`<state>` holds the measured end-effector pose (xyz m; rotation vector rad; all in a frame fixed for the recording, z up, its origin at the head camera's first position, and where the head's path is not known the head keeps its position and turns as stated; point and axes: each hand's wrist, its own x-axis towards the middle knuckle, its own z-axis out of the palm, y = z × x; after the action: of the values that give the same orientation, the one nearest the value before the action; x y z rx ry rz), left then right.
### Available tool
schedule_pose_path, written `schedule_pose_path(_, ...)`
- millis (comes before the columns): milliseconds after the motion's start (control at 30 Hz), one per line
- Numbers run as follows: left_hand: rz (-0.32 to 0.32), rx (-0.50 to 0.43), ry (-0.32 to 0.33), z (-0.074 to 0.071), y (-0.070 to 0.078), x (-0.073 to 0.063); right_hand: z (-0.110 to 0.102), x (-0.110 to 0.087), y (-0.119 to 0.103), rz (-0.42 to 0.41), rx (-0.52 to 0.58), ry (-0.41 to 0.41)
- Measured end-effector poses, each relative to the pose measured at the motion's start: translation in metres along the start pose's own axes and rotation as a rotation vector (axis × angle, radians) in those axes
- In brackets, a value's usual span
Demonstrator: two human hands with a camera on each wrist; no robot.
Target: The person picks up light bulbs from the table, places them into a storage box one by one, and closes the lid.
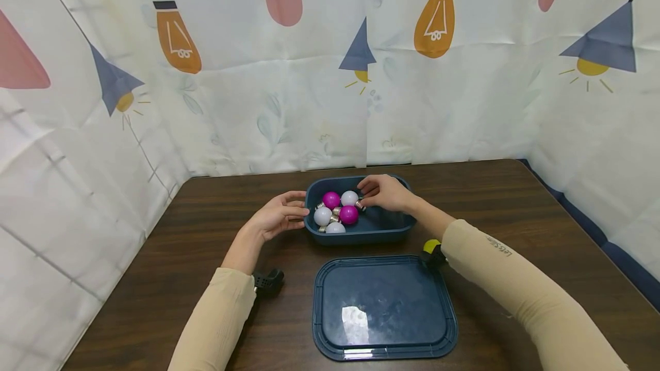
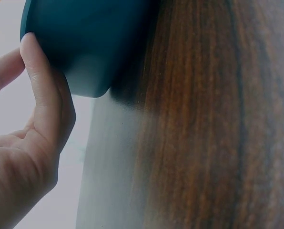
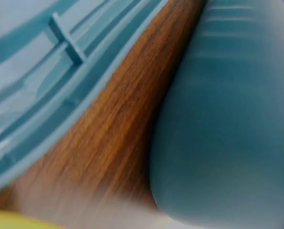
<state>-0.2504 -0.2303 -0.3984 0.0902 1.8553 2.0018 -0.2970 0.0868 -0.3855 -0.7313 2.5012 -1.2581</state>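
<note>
In the head view, a dark blue plastic bin (image 1: 361, 238) holds several light bulbs in its left half, among them a magenta bulb (image 1: 349, 214) and a white bulb (image 1: 323, 216). My right hand (image 1: 387, 192) reaches in over the back right rim, thumb and fingers pinching the metal base of another white bulb (image 1: 349, 198). At the left end, my left hand (image 1: 281, 214) touches the bin's side with relaxed fingers; its fingertip meets the rim (image 2: 24, 21) in the left wrist view. The right wrist view shows the bin's outer wall (image 3: 223, 124) but no hand.
A dark blue lid (image 1: 384, 308) lies flat on the brown wooden table (image 1: 278, 325), in front of the bin. Beside the right wrist is a yellow round thing (image 1: 431, 245), partly hidden. A printed white curtain (image 1: 309, 102) hangs behind the table.
</note>
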Motion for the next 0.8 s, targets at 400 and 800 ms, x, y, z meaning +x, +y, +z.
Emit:
schedule_pose_path(400, 0.0, -0.002, -0.001, 0.0, -0.001, 0.001, -0.013, -0.013, -0.003, -0.005, -0.008, 0.024)
schedule_pose_path(800, 0.005, 0.005, 0.004, 0.0, -0.002, 0.001, -0.032, -0.031, -0.004, -0.051, 0.006, 0.04)
